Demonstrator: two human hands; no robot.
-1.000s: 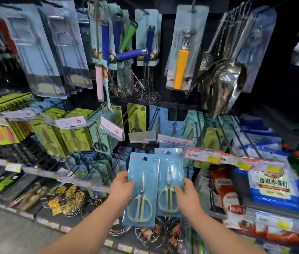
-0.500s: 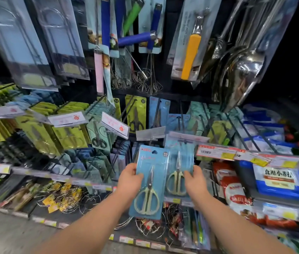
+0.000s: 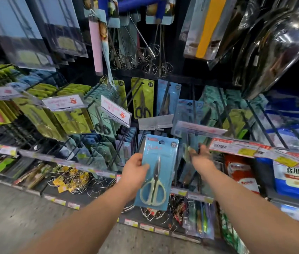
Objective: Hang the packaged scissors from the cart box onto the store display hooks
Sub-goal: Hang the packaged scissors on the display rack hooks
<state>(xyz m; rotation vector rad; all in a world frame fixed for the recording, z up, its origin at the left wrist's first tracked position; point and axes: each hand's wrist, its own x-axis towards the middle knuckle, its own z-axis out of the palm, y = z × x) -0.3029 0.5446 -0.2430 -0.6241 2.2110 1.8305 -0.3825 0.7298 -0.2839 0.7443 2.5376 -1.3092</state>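
My left hand grips a blue card pack of pale-handled scissors by its left edge, upright in front of the hook rows. My right hand is raised further in and pinches a second blue scissors pack, blurred by motion. That pack sits just under a clear label strip at the tip of a black display hook. More blue scissors packs hang on hooks behind. The cart box is out of view.
Green scissors packs fill the hooks on the left, with white price tags sticking out. Whisks and steel ladles hang above. Blue and red boxes stand on the right shelf. Wire items lie low down.
My right hand has moved its pack up and inward to the hook under the clear label strip. The left hand's pack has stayed in front. My view has moved closer to the display.
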